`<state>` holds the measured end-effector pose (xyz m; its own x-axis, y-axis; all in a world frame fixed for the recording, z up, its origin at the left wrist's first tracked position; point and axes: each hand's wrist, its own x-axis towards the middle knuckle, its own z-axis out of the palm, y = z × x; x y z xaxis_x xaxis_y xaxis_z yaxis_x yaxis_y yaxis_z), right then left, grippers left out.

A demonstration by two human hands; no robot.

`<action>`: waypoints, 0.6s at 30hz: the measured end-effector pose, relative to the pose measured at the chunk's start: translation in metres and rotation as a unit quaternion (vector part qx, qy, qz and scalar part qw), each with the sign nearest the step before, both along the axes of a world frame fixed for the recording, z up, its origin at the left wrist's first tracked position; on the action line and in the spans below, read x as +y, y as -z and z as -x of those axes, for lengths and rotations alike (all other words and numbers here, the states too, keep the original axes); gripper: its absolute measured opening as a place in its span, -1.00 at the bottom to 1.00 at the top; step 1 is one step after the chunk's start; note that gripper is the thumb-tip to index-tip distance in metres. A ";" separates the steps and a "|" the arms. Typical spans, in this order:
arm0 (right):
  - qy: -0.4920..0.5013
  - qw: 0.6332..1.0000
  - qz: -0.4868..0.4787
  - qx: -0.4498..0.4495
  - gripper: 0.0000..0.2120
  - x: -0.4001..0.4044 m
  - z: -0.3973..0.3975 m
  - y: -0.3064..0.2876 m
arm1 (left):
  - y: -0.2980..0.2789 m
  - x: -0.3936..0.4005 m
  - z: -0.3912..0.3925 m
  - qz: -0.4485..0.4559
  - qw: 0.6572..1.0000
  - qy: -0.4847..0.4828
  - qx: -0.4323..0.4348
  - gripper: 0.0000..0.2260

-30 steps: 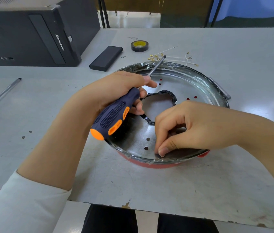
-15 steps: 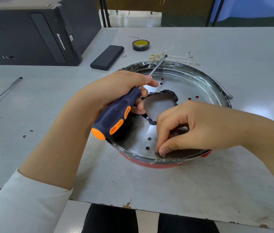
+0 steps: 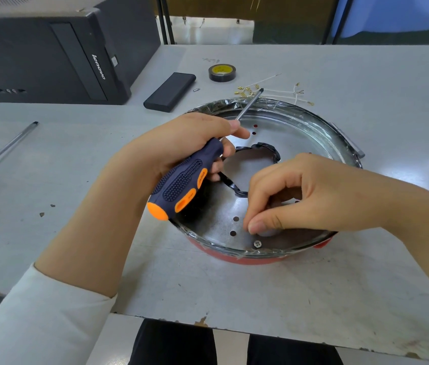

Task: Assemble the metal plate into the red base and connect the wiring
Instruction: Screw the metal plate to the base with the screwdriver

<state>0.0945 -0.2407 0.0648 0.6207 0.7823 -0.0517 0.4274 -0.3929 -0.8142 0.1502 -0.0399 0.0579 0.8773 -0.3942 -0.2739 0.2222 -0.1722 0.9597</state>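
Gripping blue-and-orange-handled screwdriver (image 3: 181,184) in my left hand (image 3: 179,143), shaft angled up. Right hand (image 3: 300,196) fingers curled, tips together just above small silver screw (image 3: 257,243) on round perforated metal plate (image 3: 295,133), seated inside red base (image 3: 250,258).

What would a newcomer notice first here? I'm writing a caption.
The round shiny metal plate seated in the red base at the table's centre. Over it, the left hand holds a navy-and-orange screwdriver, while the right hand hovers just above a small silver screw at the plate's near edge.
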 end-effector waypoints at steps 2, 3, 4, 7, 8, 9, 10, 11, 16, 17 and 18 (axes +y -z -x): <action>0.041 0.996 -0.066 -0.034 -0.97 0.000 0.003 -0.003 | 0.000 0.000 0.000 -0.006 1.000 -0.004 -0.005 -0.79; 0.070 0.990 -0.108 -0.058 -0.97 0.000 0.005 -0.004 | -0.001 -0.001 0.000 -0.010 1.000 -0.007 -0.010 -0.79; 0.096 0.981 -0.143 -0.090 -0.95 -0.001 0.007 -0.006 | -0.002 -0.001 0.000 -0.015 1.000 -0.008 -0.017 -0.79; 0.135 0.962 -0.155 -0.179 -0.86 -0.004 0.007 -0.014 | -0.009 -0.005 0.003 -0.010 1.000 0.007 -0.012 -0.73; 0.139 0.959 -0.139 -0.205 -0.82 -0.004 0.006 -0.018 | -0.013 -0.005 0.005 0.002 1.000 0.017 -0.003 -0.66; 0.139 0.955 -0.119 -0.232 -0.76 -0.004 0.005 -0.021 | -0.018 -0.006 0.007 0.012 1.000 0.021 0.004 -0.61; 0.137 0.951 -0.095 -0.262 -0.69 -0.002 0.005 -0.024 | -0.024 -0.006 0.009 0.020 1.000 0.018 0.011 -0.60; 0.131 0.943 -0.069 -0.296 -0.60 0.000 0.005 -0.026 | -0.031 -0.007 0.012 0.029 0.999 0.010 0.019 -0.61; 0.091 0.858 0.028 -0.505 -0.38 0.026 0.008 -0.043 | -0.068 -0.009 0.023 0.144 0.988 -0.001 0.053 -0.77; 0.079 0.846 0.029 -0.527 -0.42 0.030 0.008 -0.048 | -0.072 -0.009 0.024 0.150 0.987 -0.015 0.053 -0.79; 0.069 0.842 0.024 -0.535 -0.46 0.033 0.008 -0.054 | -0.076 -0.008 0.025 0.150 0.987 -0.033 0.055 -0.81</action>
<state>0.0867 -0.2078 0.1184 0.4170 0.7123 0.5646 0.8534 -0.5206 0.0264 0.1248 -0.0482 0.1344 0.8758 -0.4139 -0.2485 0.3285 0.1336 0.9350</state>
